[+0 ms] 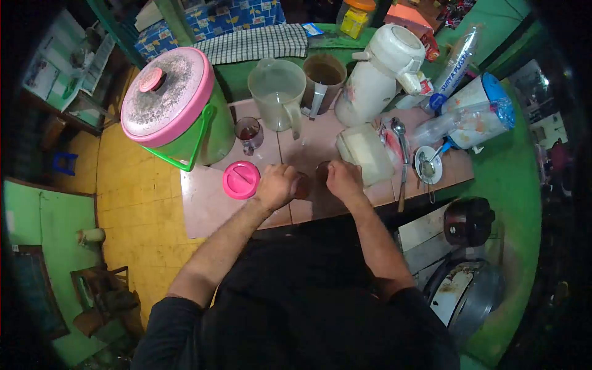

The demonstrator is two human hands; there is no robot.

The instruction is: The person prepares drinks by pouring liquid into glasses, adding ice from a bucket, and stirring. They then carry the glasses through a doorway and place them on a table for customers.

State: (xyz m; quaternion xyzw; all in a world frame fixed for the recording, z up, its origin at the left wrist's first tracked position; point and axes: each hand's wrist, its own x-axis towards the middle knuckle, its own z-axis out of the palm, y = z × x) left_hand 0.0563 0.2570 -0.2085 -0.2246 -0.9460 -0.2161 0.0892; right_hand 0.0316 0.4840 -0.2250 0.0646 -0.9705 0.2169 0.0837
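Note:
Near the front edge of the pink tiled counter (262, 215), my left hand (277, 185) is wrapped round a small dark glass (301, 185). My right hand (343, 179) grips another small glass (322, 172), largely covered by the fingers. The two glasses are a short gap apart. Left of my left hand lies a round pink lid (240, 180). A glass mug with dark liquid (248, 133) stands behind that lid. A pale rectangular container (365, 153) is just right of my right hand.
Along the back stand a pink-lidded green bucket (213, 139), a clear pitcher (276, 92), a brown container (324, 71) and a white thermos (373, 80). To the right are a ladle (404, 160), a strainer on a saucer (428, 165) and a blue-rimmed container (478, 117).

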